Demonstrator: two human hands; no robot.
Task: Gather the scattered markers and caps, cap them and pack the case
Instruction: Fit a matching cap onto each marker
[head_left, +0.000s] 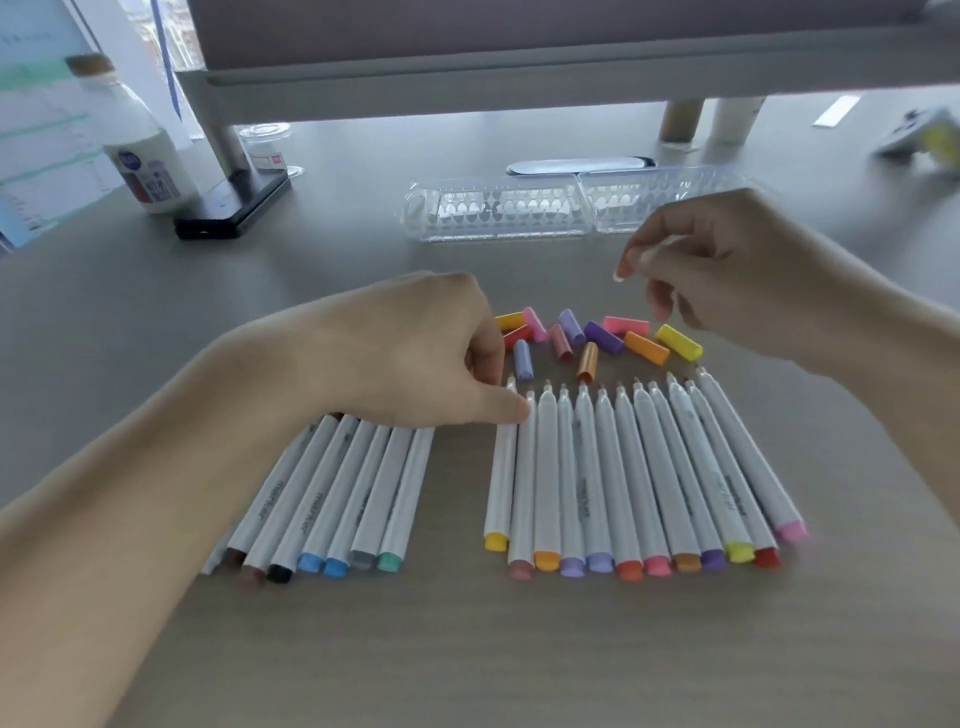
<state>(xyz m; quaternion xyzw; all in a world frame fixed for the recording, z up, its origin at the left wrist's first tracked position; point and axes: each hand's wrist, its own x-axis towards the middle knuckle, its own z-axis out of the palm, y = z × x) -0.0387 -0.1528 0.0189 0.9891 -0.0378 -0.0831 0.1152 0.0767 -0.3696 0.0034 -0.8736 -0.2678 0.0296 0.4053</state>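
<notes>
Several uncapped white markers (639, 467) lie side by side on the table, tips pointing away, coloured ends toward me. Beyond their tips is a loose pile of coloured caps (597, 338). A second group of white markers (343, 488) lies to the left, its far ends hidden under my left hand (415, 353). That hand pinches the leftmost marker of the right row, the yellow-ended marker (501, 483), near its tip. My right hand (717, 270) hovers above the caps with fingers curled and apart, holding nothing I can see. The clear plastic case (498, 213) lies open behind the caps.
A white bottle (140, 156) and a dark phone (234, 202) sit at the back left beside a monitor stand leg (223, 140). A raised shelf (519, 78) spans the back. A blurred object (930, 140) lies at the far right.
</notes>
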